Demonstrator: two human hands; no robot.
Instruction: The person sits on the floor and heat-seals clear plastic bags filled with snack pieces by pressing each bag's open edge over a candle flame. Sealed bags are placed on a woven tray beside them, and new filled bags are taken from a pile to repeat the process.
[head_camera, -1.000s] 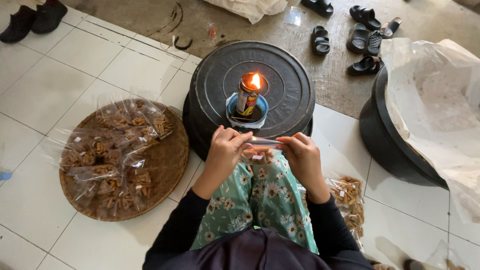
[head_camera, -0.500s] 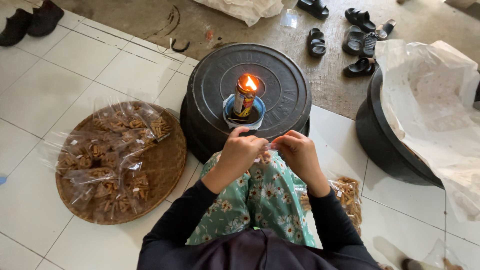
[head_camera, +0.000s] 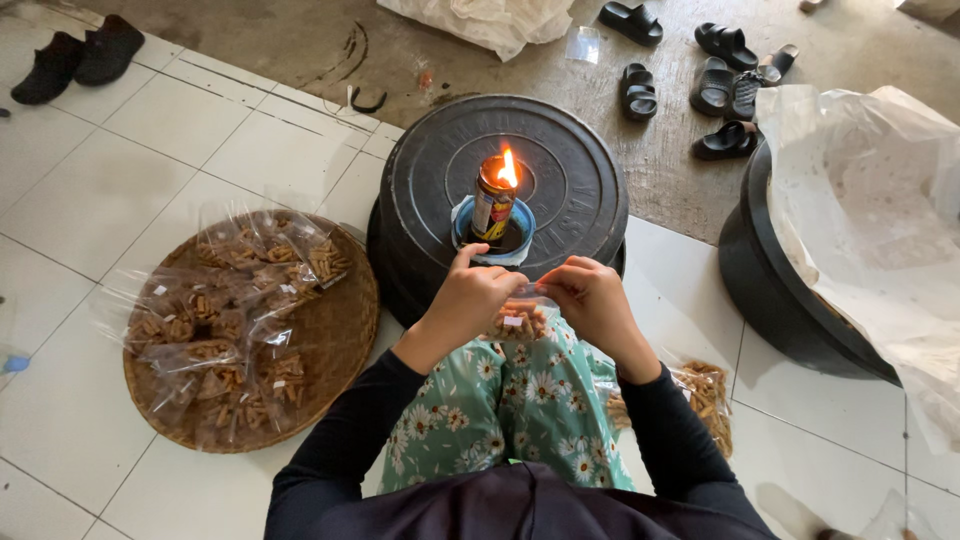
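Hands (head_camera: 530, 295) pinch snack bag (head_camera: 517, 320) — beside lit lamp (head_camera: 495, 200)

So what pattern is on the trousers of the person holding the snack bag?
Green trousers with white daisy flowers, seen in the head view.

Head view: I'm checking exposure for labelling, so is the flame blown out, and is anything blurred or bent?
Head view: the flame clips to white at its core; soft daylight, faint shadows; both hands and the snack bag look sharp; the wide lens bows the floor tiles near the edges.
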